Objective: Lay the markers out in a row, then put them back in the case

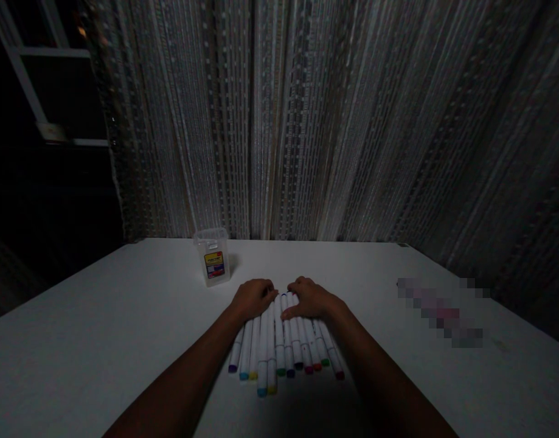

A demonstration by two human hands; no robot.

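Several white markers (266,340) with coloured ends lie side by side in a fanned row on the white table, the coloured ends toward me. Two of them, light blue and yellow, stick out nearer to me than the others. My left hand (255,298) curls over the far ends on the left side of the row, its fingers bent. My right hand (309,298) grips the far ends on the right, thumb lying across the markers. Both hands' fingertips are partly hidden. Behind my left hand stands a clear plastic container (214,278) with a yellow and blue label.
The white table (124,316) reaches back to a patterned curtain (283,121). A blurred-out pinkish object (438,313) lies on the right side of the table. A dark window (62,91) shows at the upper left. The room is dim.
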